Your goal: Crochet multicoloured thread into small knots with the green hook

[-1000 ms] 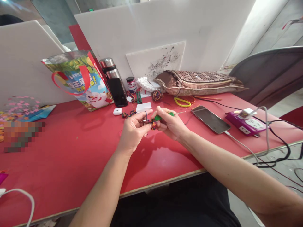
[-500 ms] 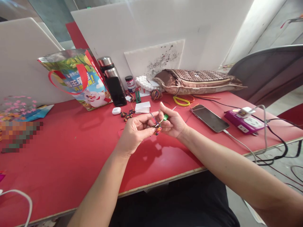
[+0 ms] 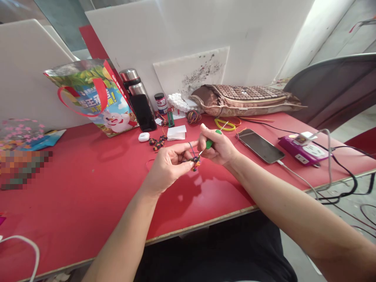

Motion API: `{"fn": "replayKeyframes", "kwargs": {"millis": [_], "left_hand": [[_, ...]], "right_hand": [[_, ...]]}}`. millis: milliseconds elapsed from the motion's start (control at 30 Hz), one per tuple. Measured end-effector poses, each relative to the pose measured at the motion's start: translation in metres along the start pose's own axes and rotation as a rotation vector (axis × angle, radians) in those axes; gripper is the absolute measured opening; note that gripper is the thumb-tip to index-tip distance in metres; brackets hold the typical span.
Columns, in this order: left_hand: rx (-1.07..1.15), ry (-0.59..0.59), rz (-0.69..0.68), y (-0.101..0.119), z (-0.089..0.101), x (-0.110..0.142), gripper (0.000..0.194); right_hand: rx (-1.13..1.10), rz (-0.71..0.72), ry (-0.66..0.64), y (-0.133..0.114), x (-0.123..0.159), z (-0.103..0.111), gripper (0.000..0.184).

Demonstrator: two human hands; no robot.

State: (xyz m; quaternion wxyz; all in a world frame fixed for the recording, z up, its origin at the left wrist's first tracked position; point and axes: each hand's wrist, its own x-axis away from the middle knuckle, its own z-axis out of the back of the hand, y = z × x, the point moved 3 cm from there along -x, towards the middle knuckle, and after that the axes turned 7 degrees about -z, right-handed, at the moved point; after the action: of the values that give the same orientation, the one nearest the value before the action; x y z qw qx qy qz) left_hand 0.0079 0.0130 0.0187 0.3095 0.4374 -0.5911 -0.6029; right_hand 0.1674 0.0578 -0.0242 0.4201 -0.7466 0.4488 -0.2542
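Note:
Between the thumb and fingers of my left hand (image 3: 170,166) is pinched a small multicoloured crochet piece (image 3: 195,166), held above the table. Dark yarn (image 3: 191,146) runs from it up over my left forefinger. My right hand (image 3: 219,147) grips a crochet hook (image 3: 210,143) by its green handle, the metal tip reaching down to the crochet piece. The hook's other end sticks out past my right hand. Beyond my left hand lies a dark multicoloured crocheted strip (image 3: 158,142), beside a white earbud case (image 3: 143,136) and a folded white paper (image 3: 176,133).
On the red table (image 3: 88,211) stand a printed bag (image 3: 108,102), a steel flask (image 3: 132,80) and a black phone (image 3: 143,113). Behind are a yarn ball (image 3: 193,116), yellow scissors handles (image 3: 225,124) and a brown cushion (image 3: 243,100). To the right lie a charging phone (image 3: 261,145) and a purple power strip (image 3: 305,150).
My right hand has turned and shifted slightly right, so more of the green handle shows. The hook's tip has drawn back a little at the crochet piece. My left hand stays nearly still.

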Motion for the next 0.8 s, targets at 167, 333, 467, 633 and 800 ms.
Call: {"fn": "replayKeyframes", "kwargs": {"millis": [167, 333, 467, 633, 800], "left_hand": [[-0.048, 0.016, 0.002, -0.0015, 0.0019, -0.0009, 0.048], [-0.085, 0.038, 0.021, -0.0035, 0.0046, -0.0008, 0.053], [-0.13, 0.043, 0.016, -0.0042, 0.0062, -0.0006, 0.058], [-0.147, 0.052, 0.006, -0.0036, 0.0068, -0.0012, 0.053], [-0.15, 0.067, 0.013, -0.0037, 0.007, -0.0015, 0.057]], "right_hand": [[0.038, 0.049, 0.07, -0.0025, 0.0017, -0.0016, 0.064], [0.087, 0.068, 0.161, -0.0054, 0.0035, -0.0046, 0.07], [0.085, 0.08, 0.169, -0.0065, 0.0041, -0.0055, 0.067], [0.067, 0.069, 0.175, -0.0055, 0.0036, -0.0051, 0.067], [0.071, 0.087, 0.228, -0.0068, 0.0042, -0.007, 0.067]]}}
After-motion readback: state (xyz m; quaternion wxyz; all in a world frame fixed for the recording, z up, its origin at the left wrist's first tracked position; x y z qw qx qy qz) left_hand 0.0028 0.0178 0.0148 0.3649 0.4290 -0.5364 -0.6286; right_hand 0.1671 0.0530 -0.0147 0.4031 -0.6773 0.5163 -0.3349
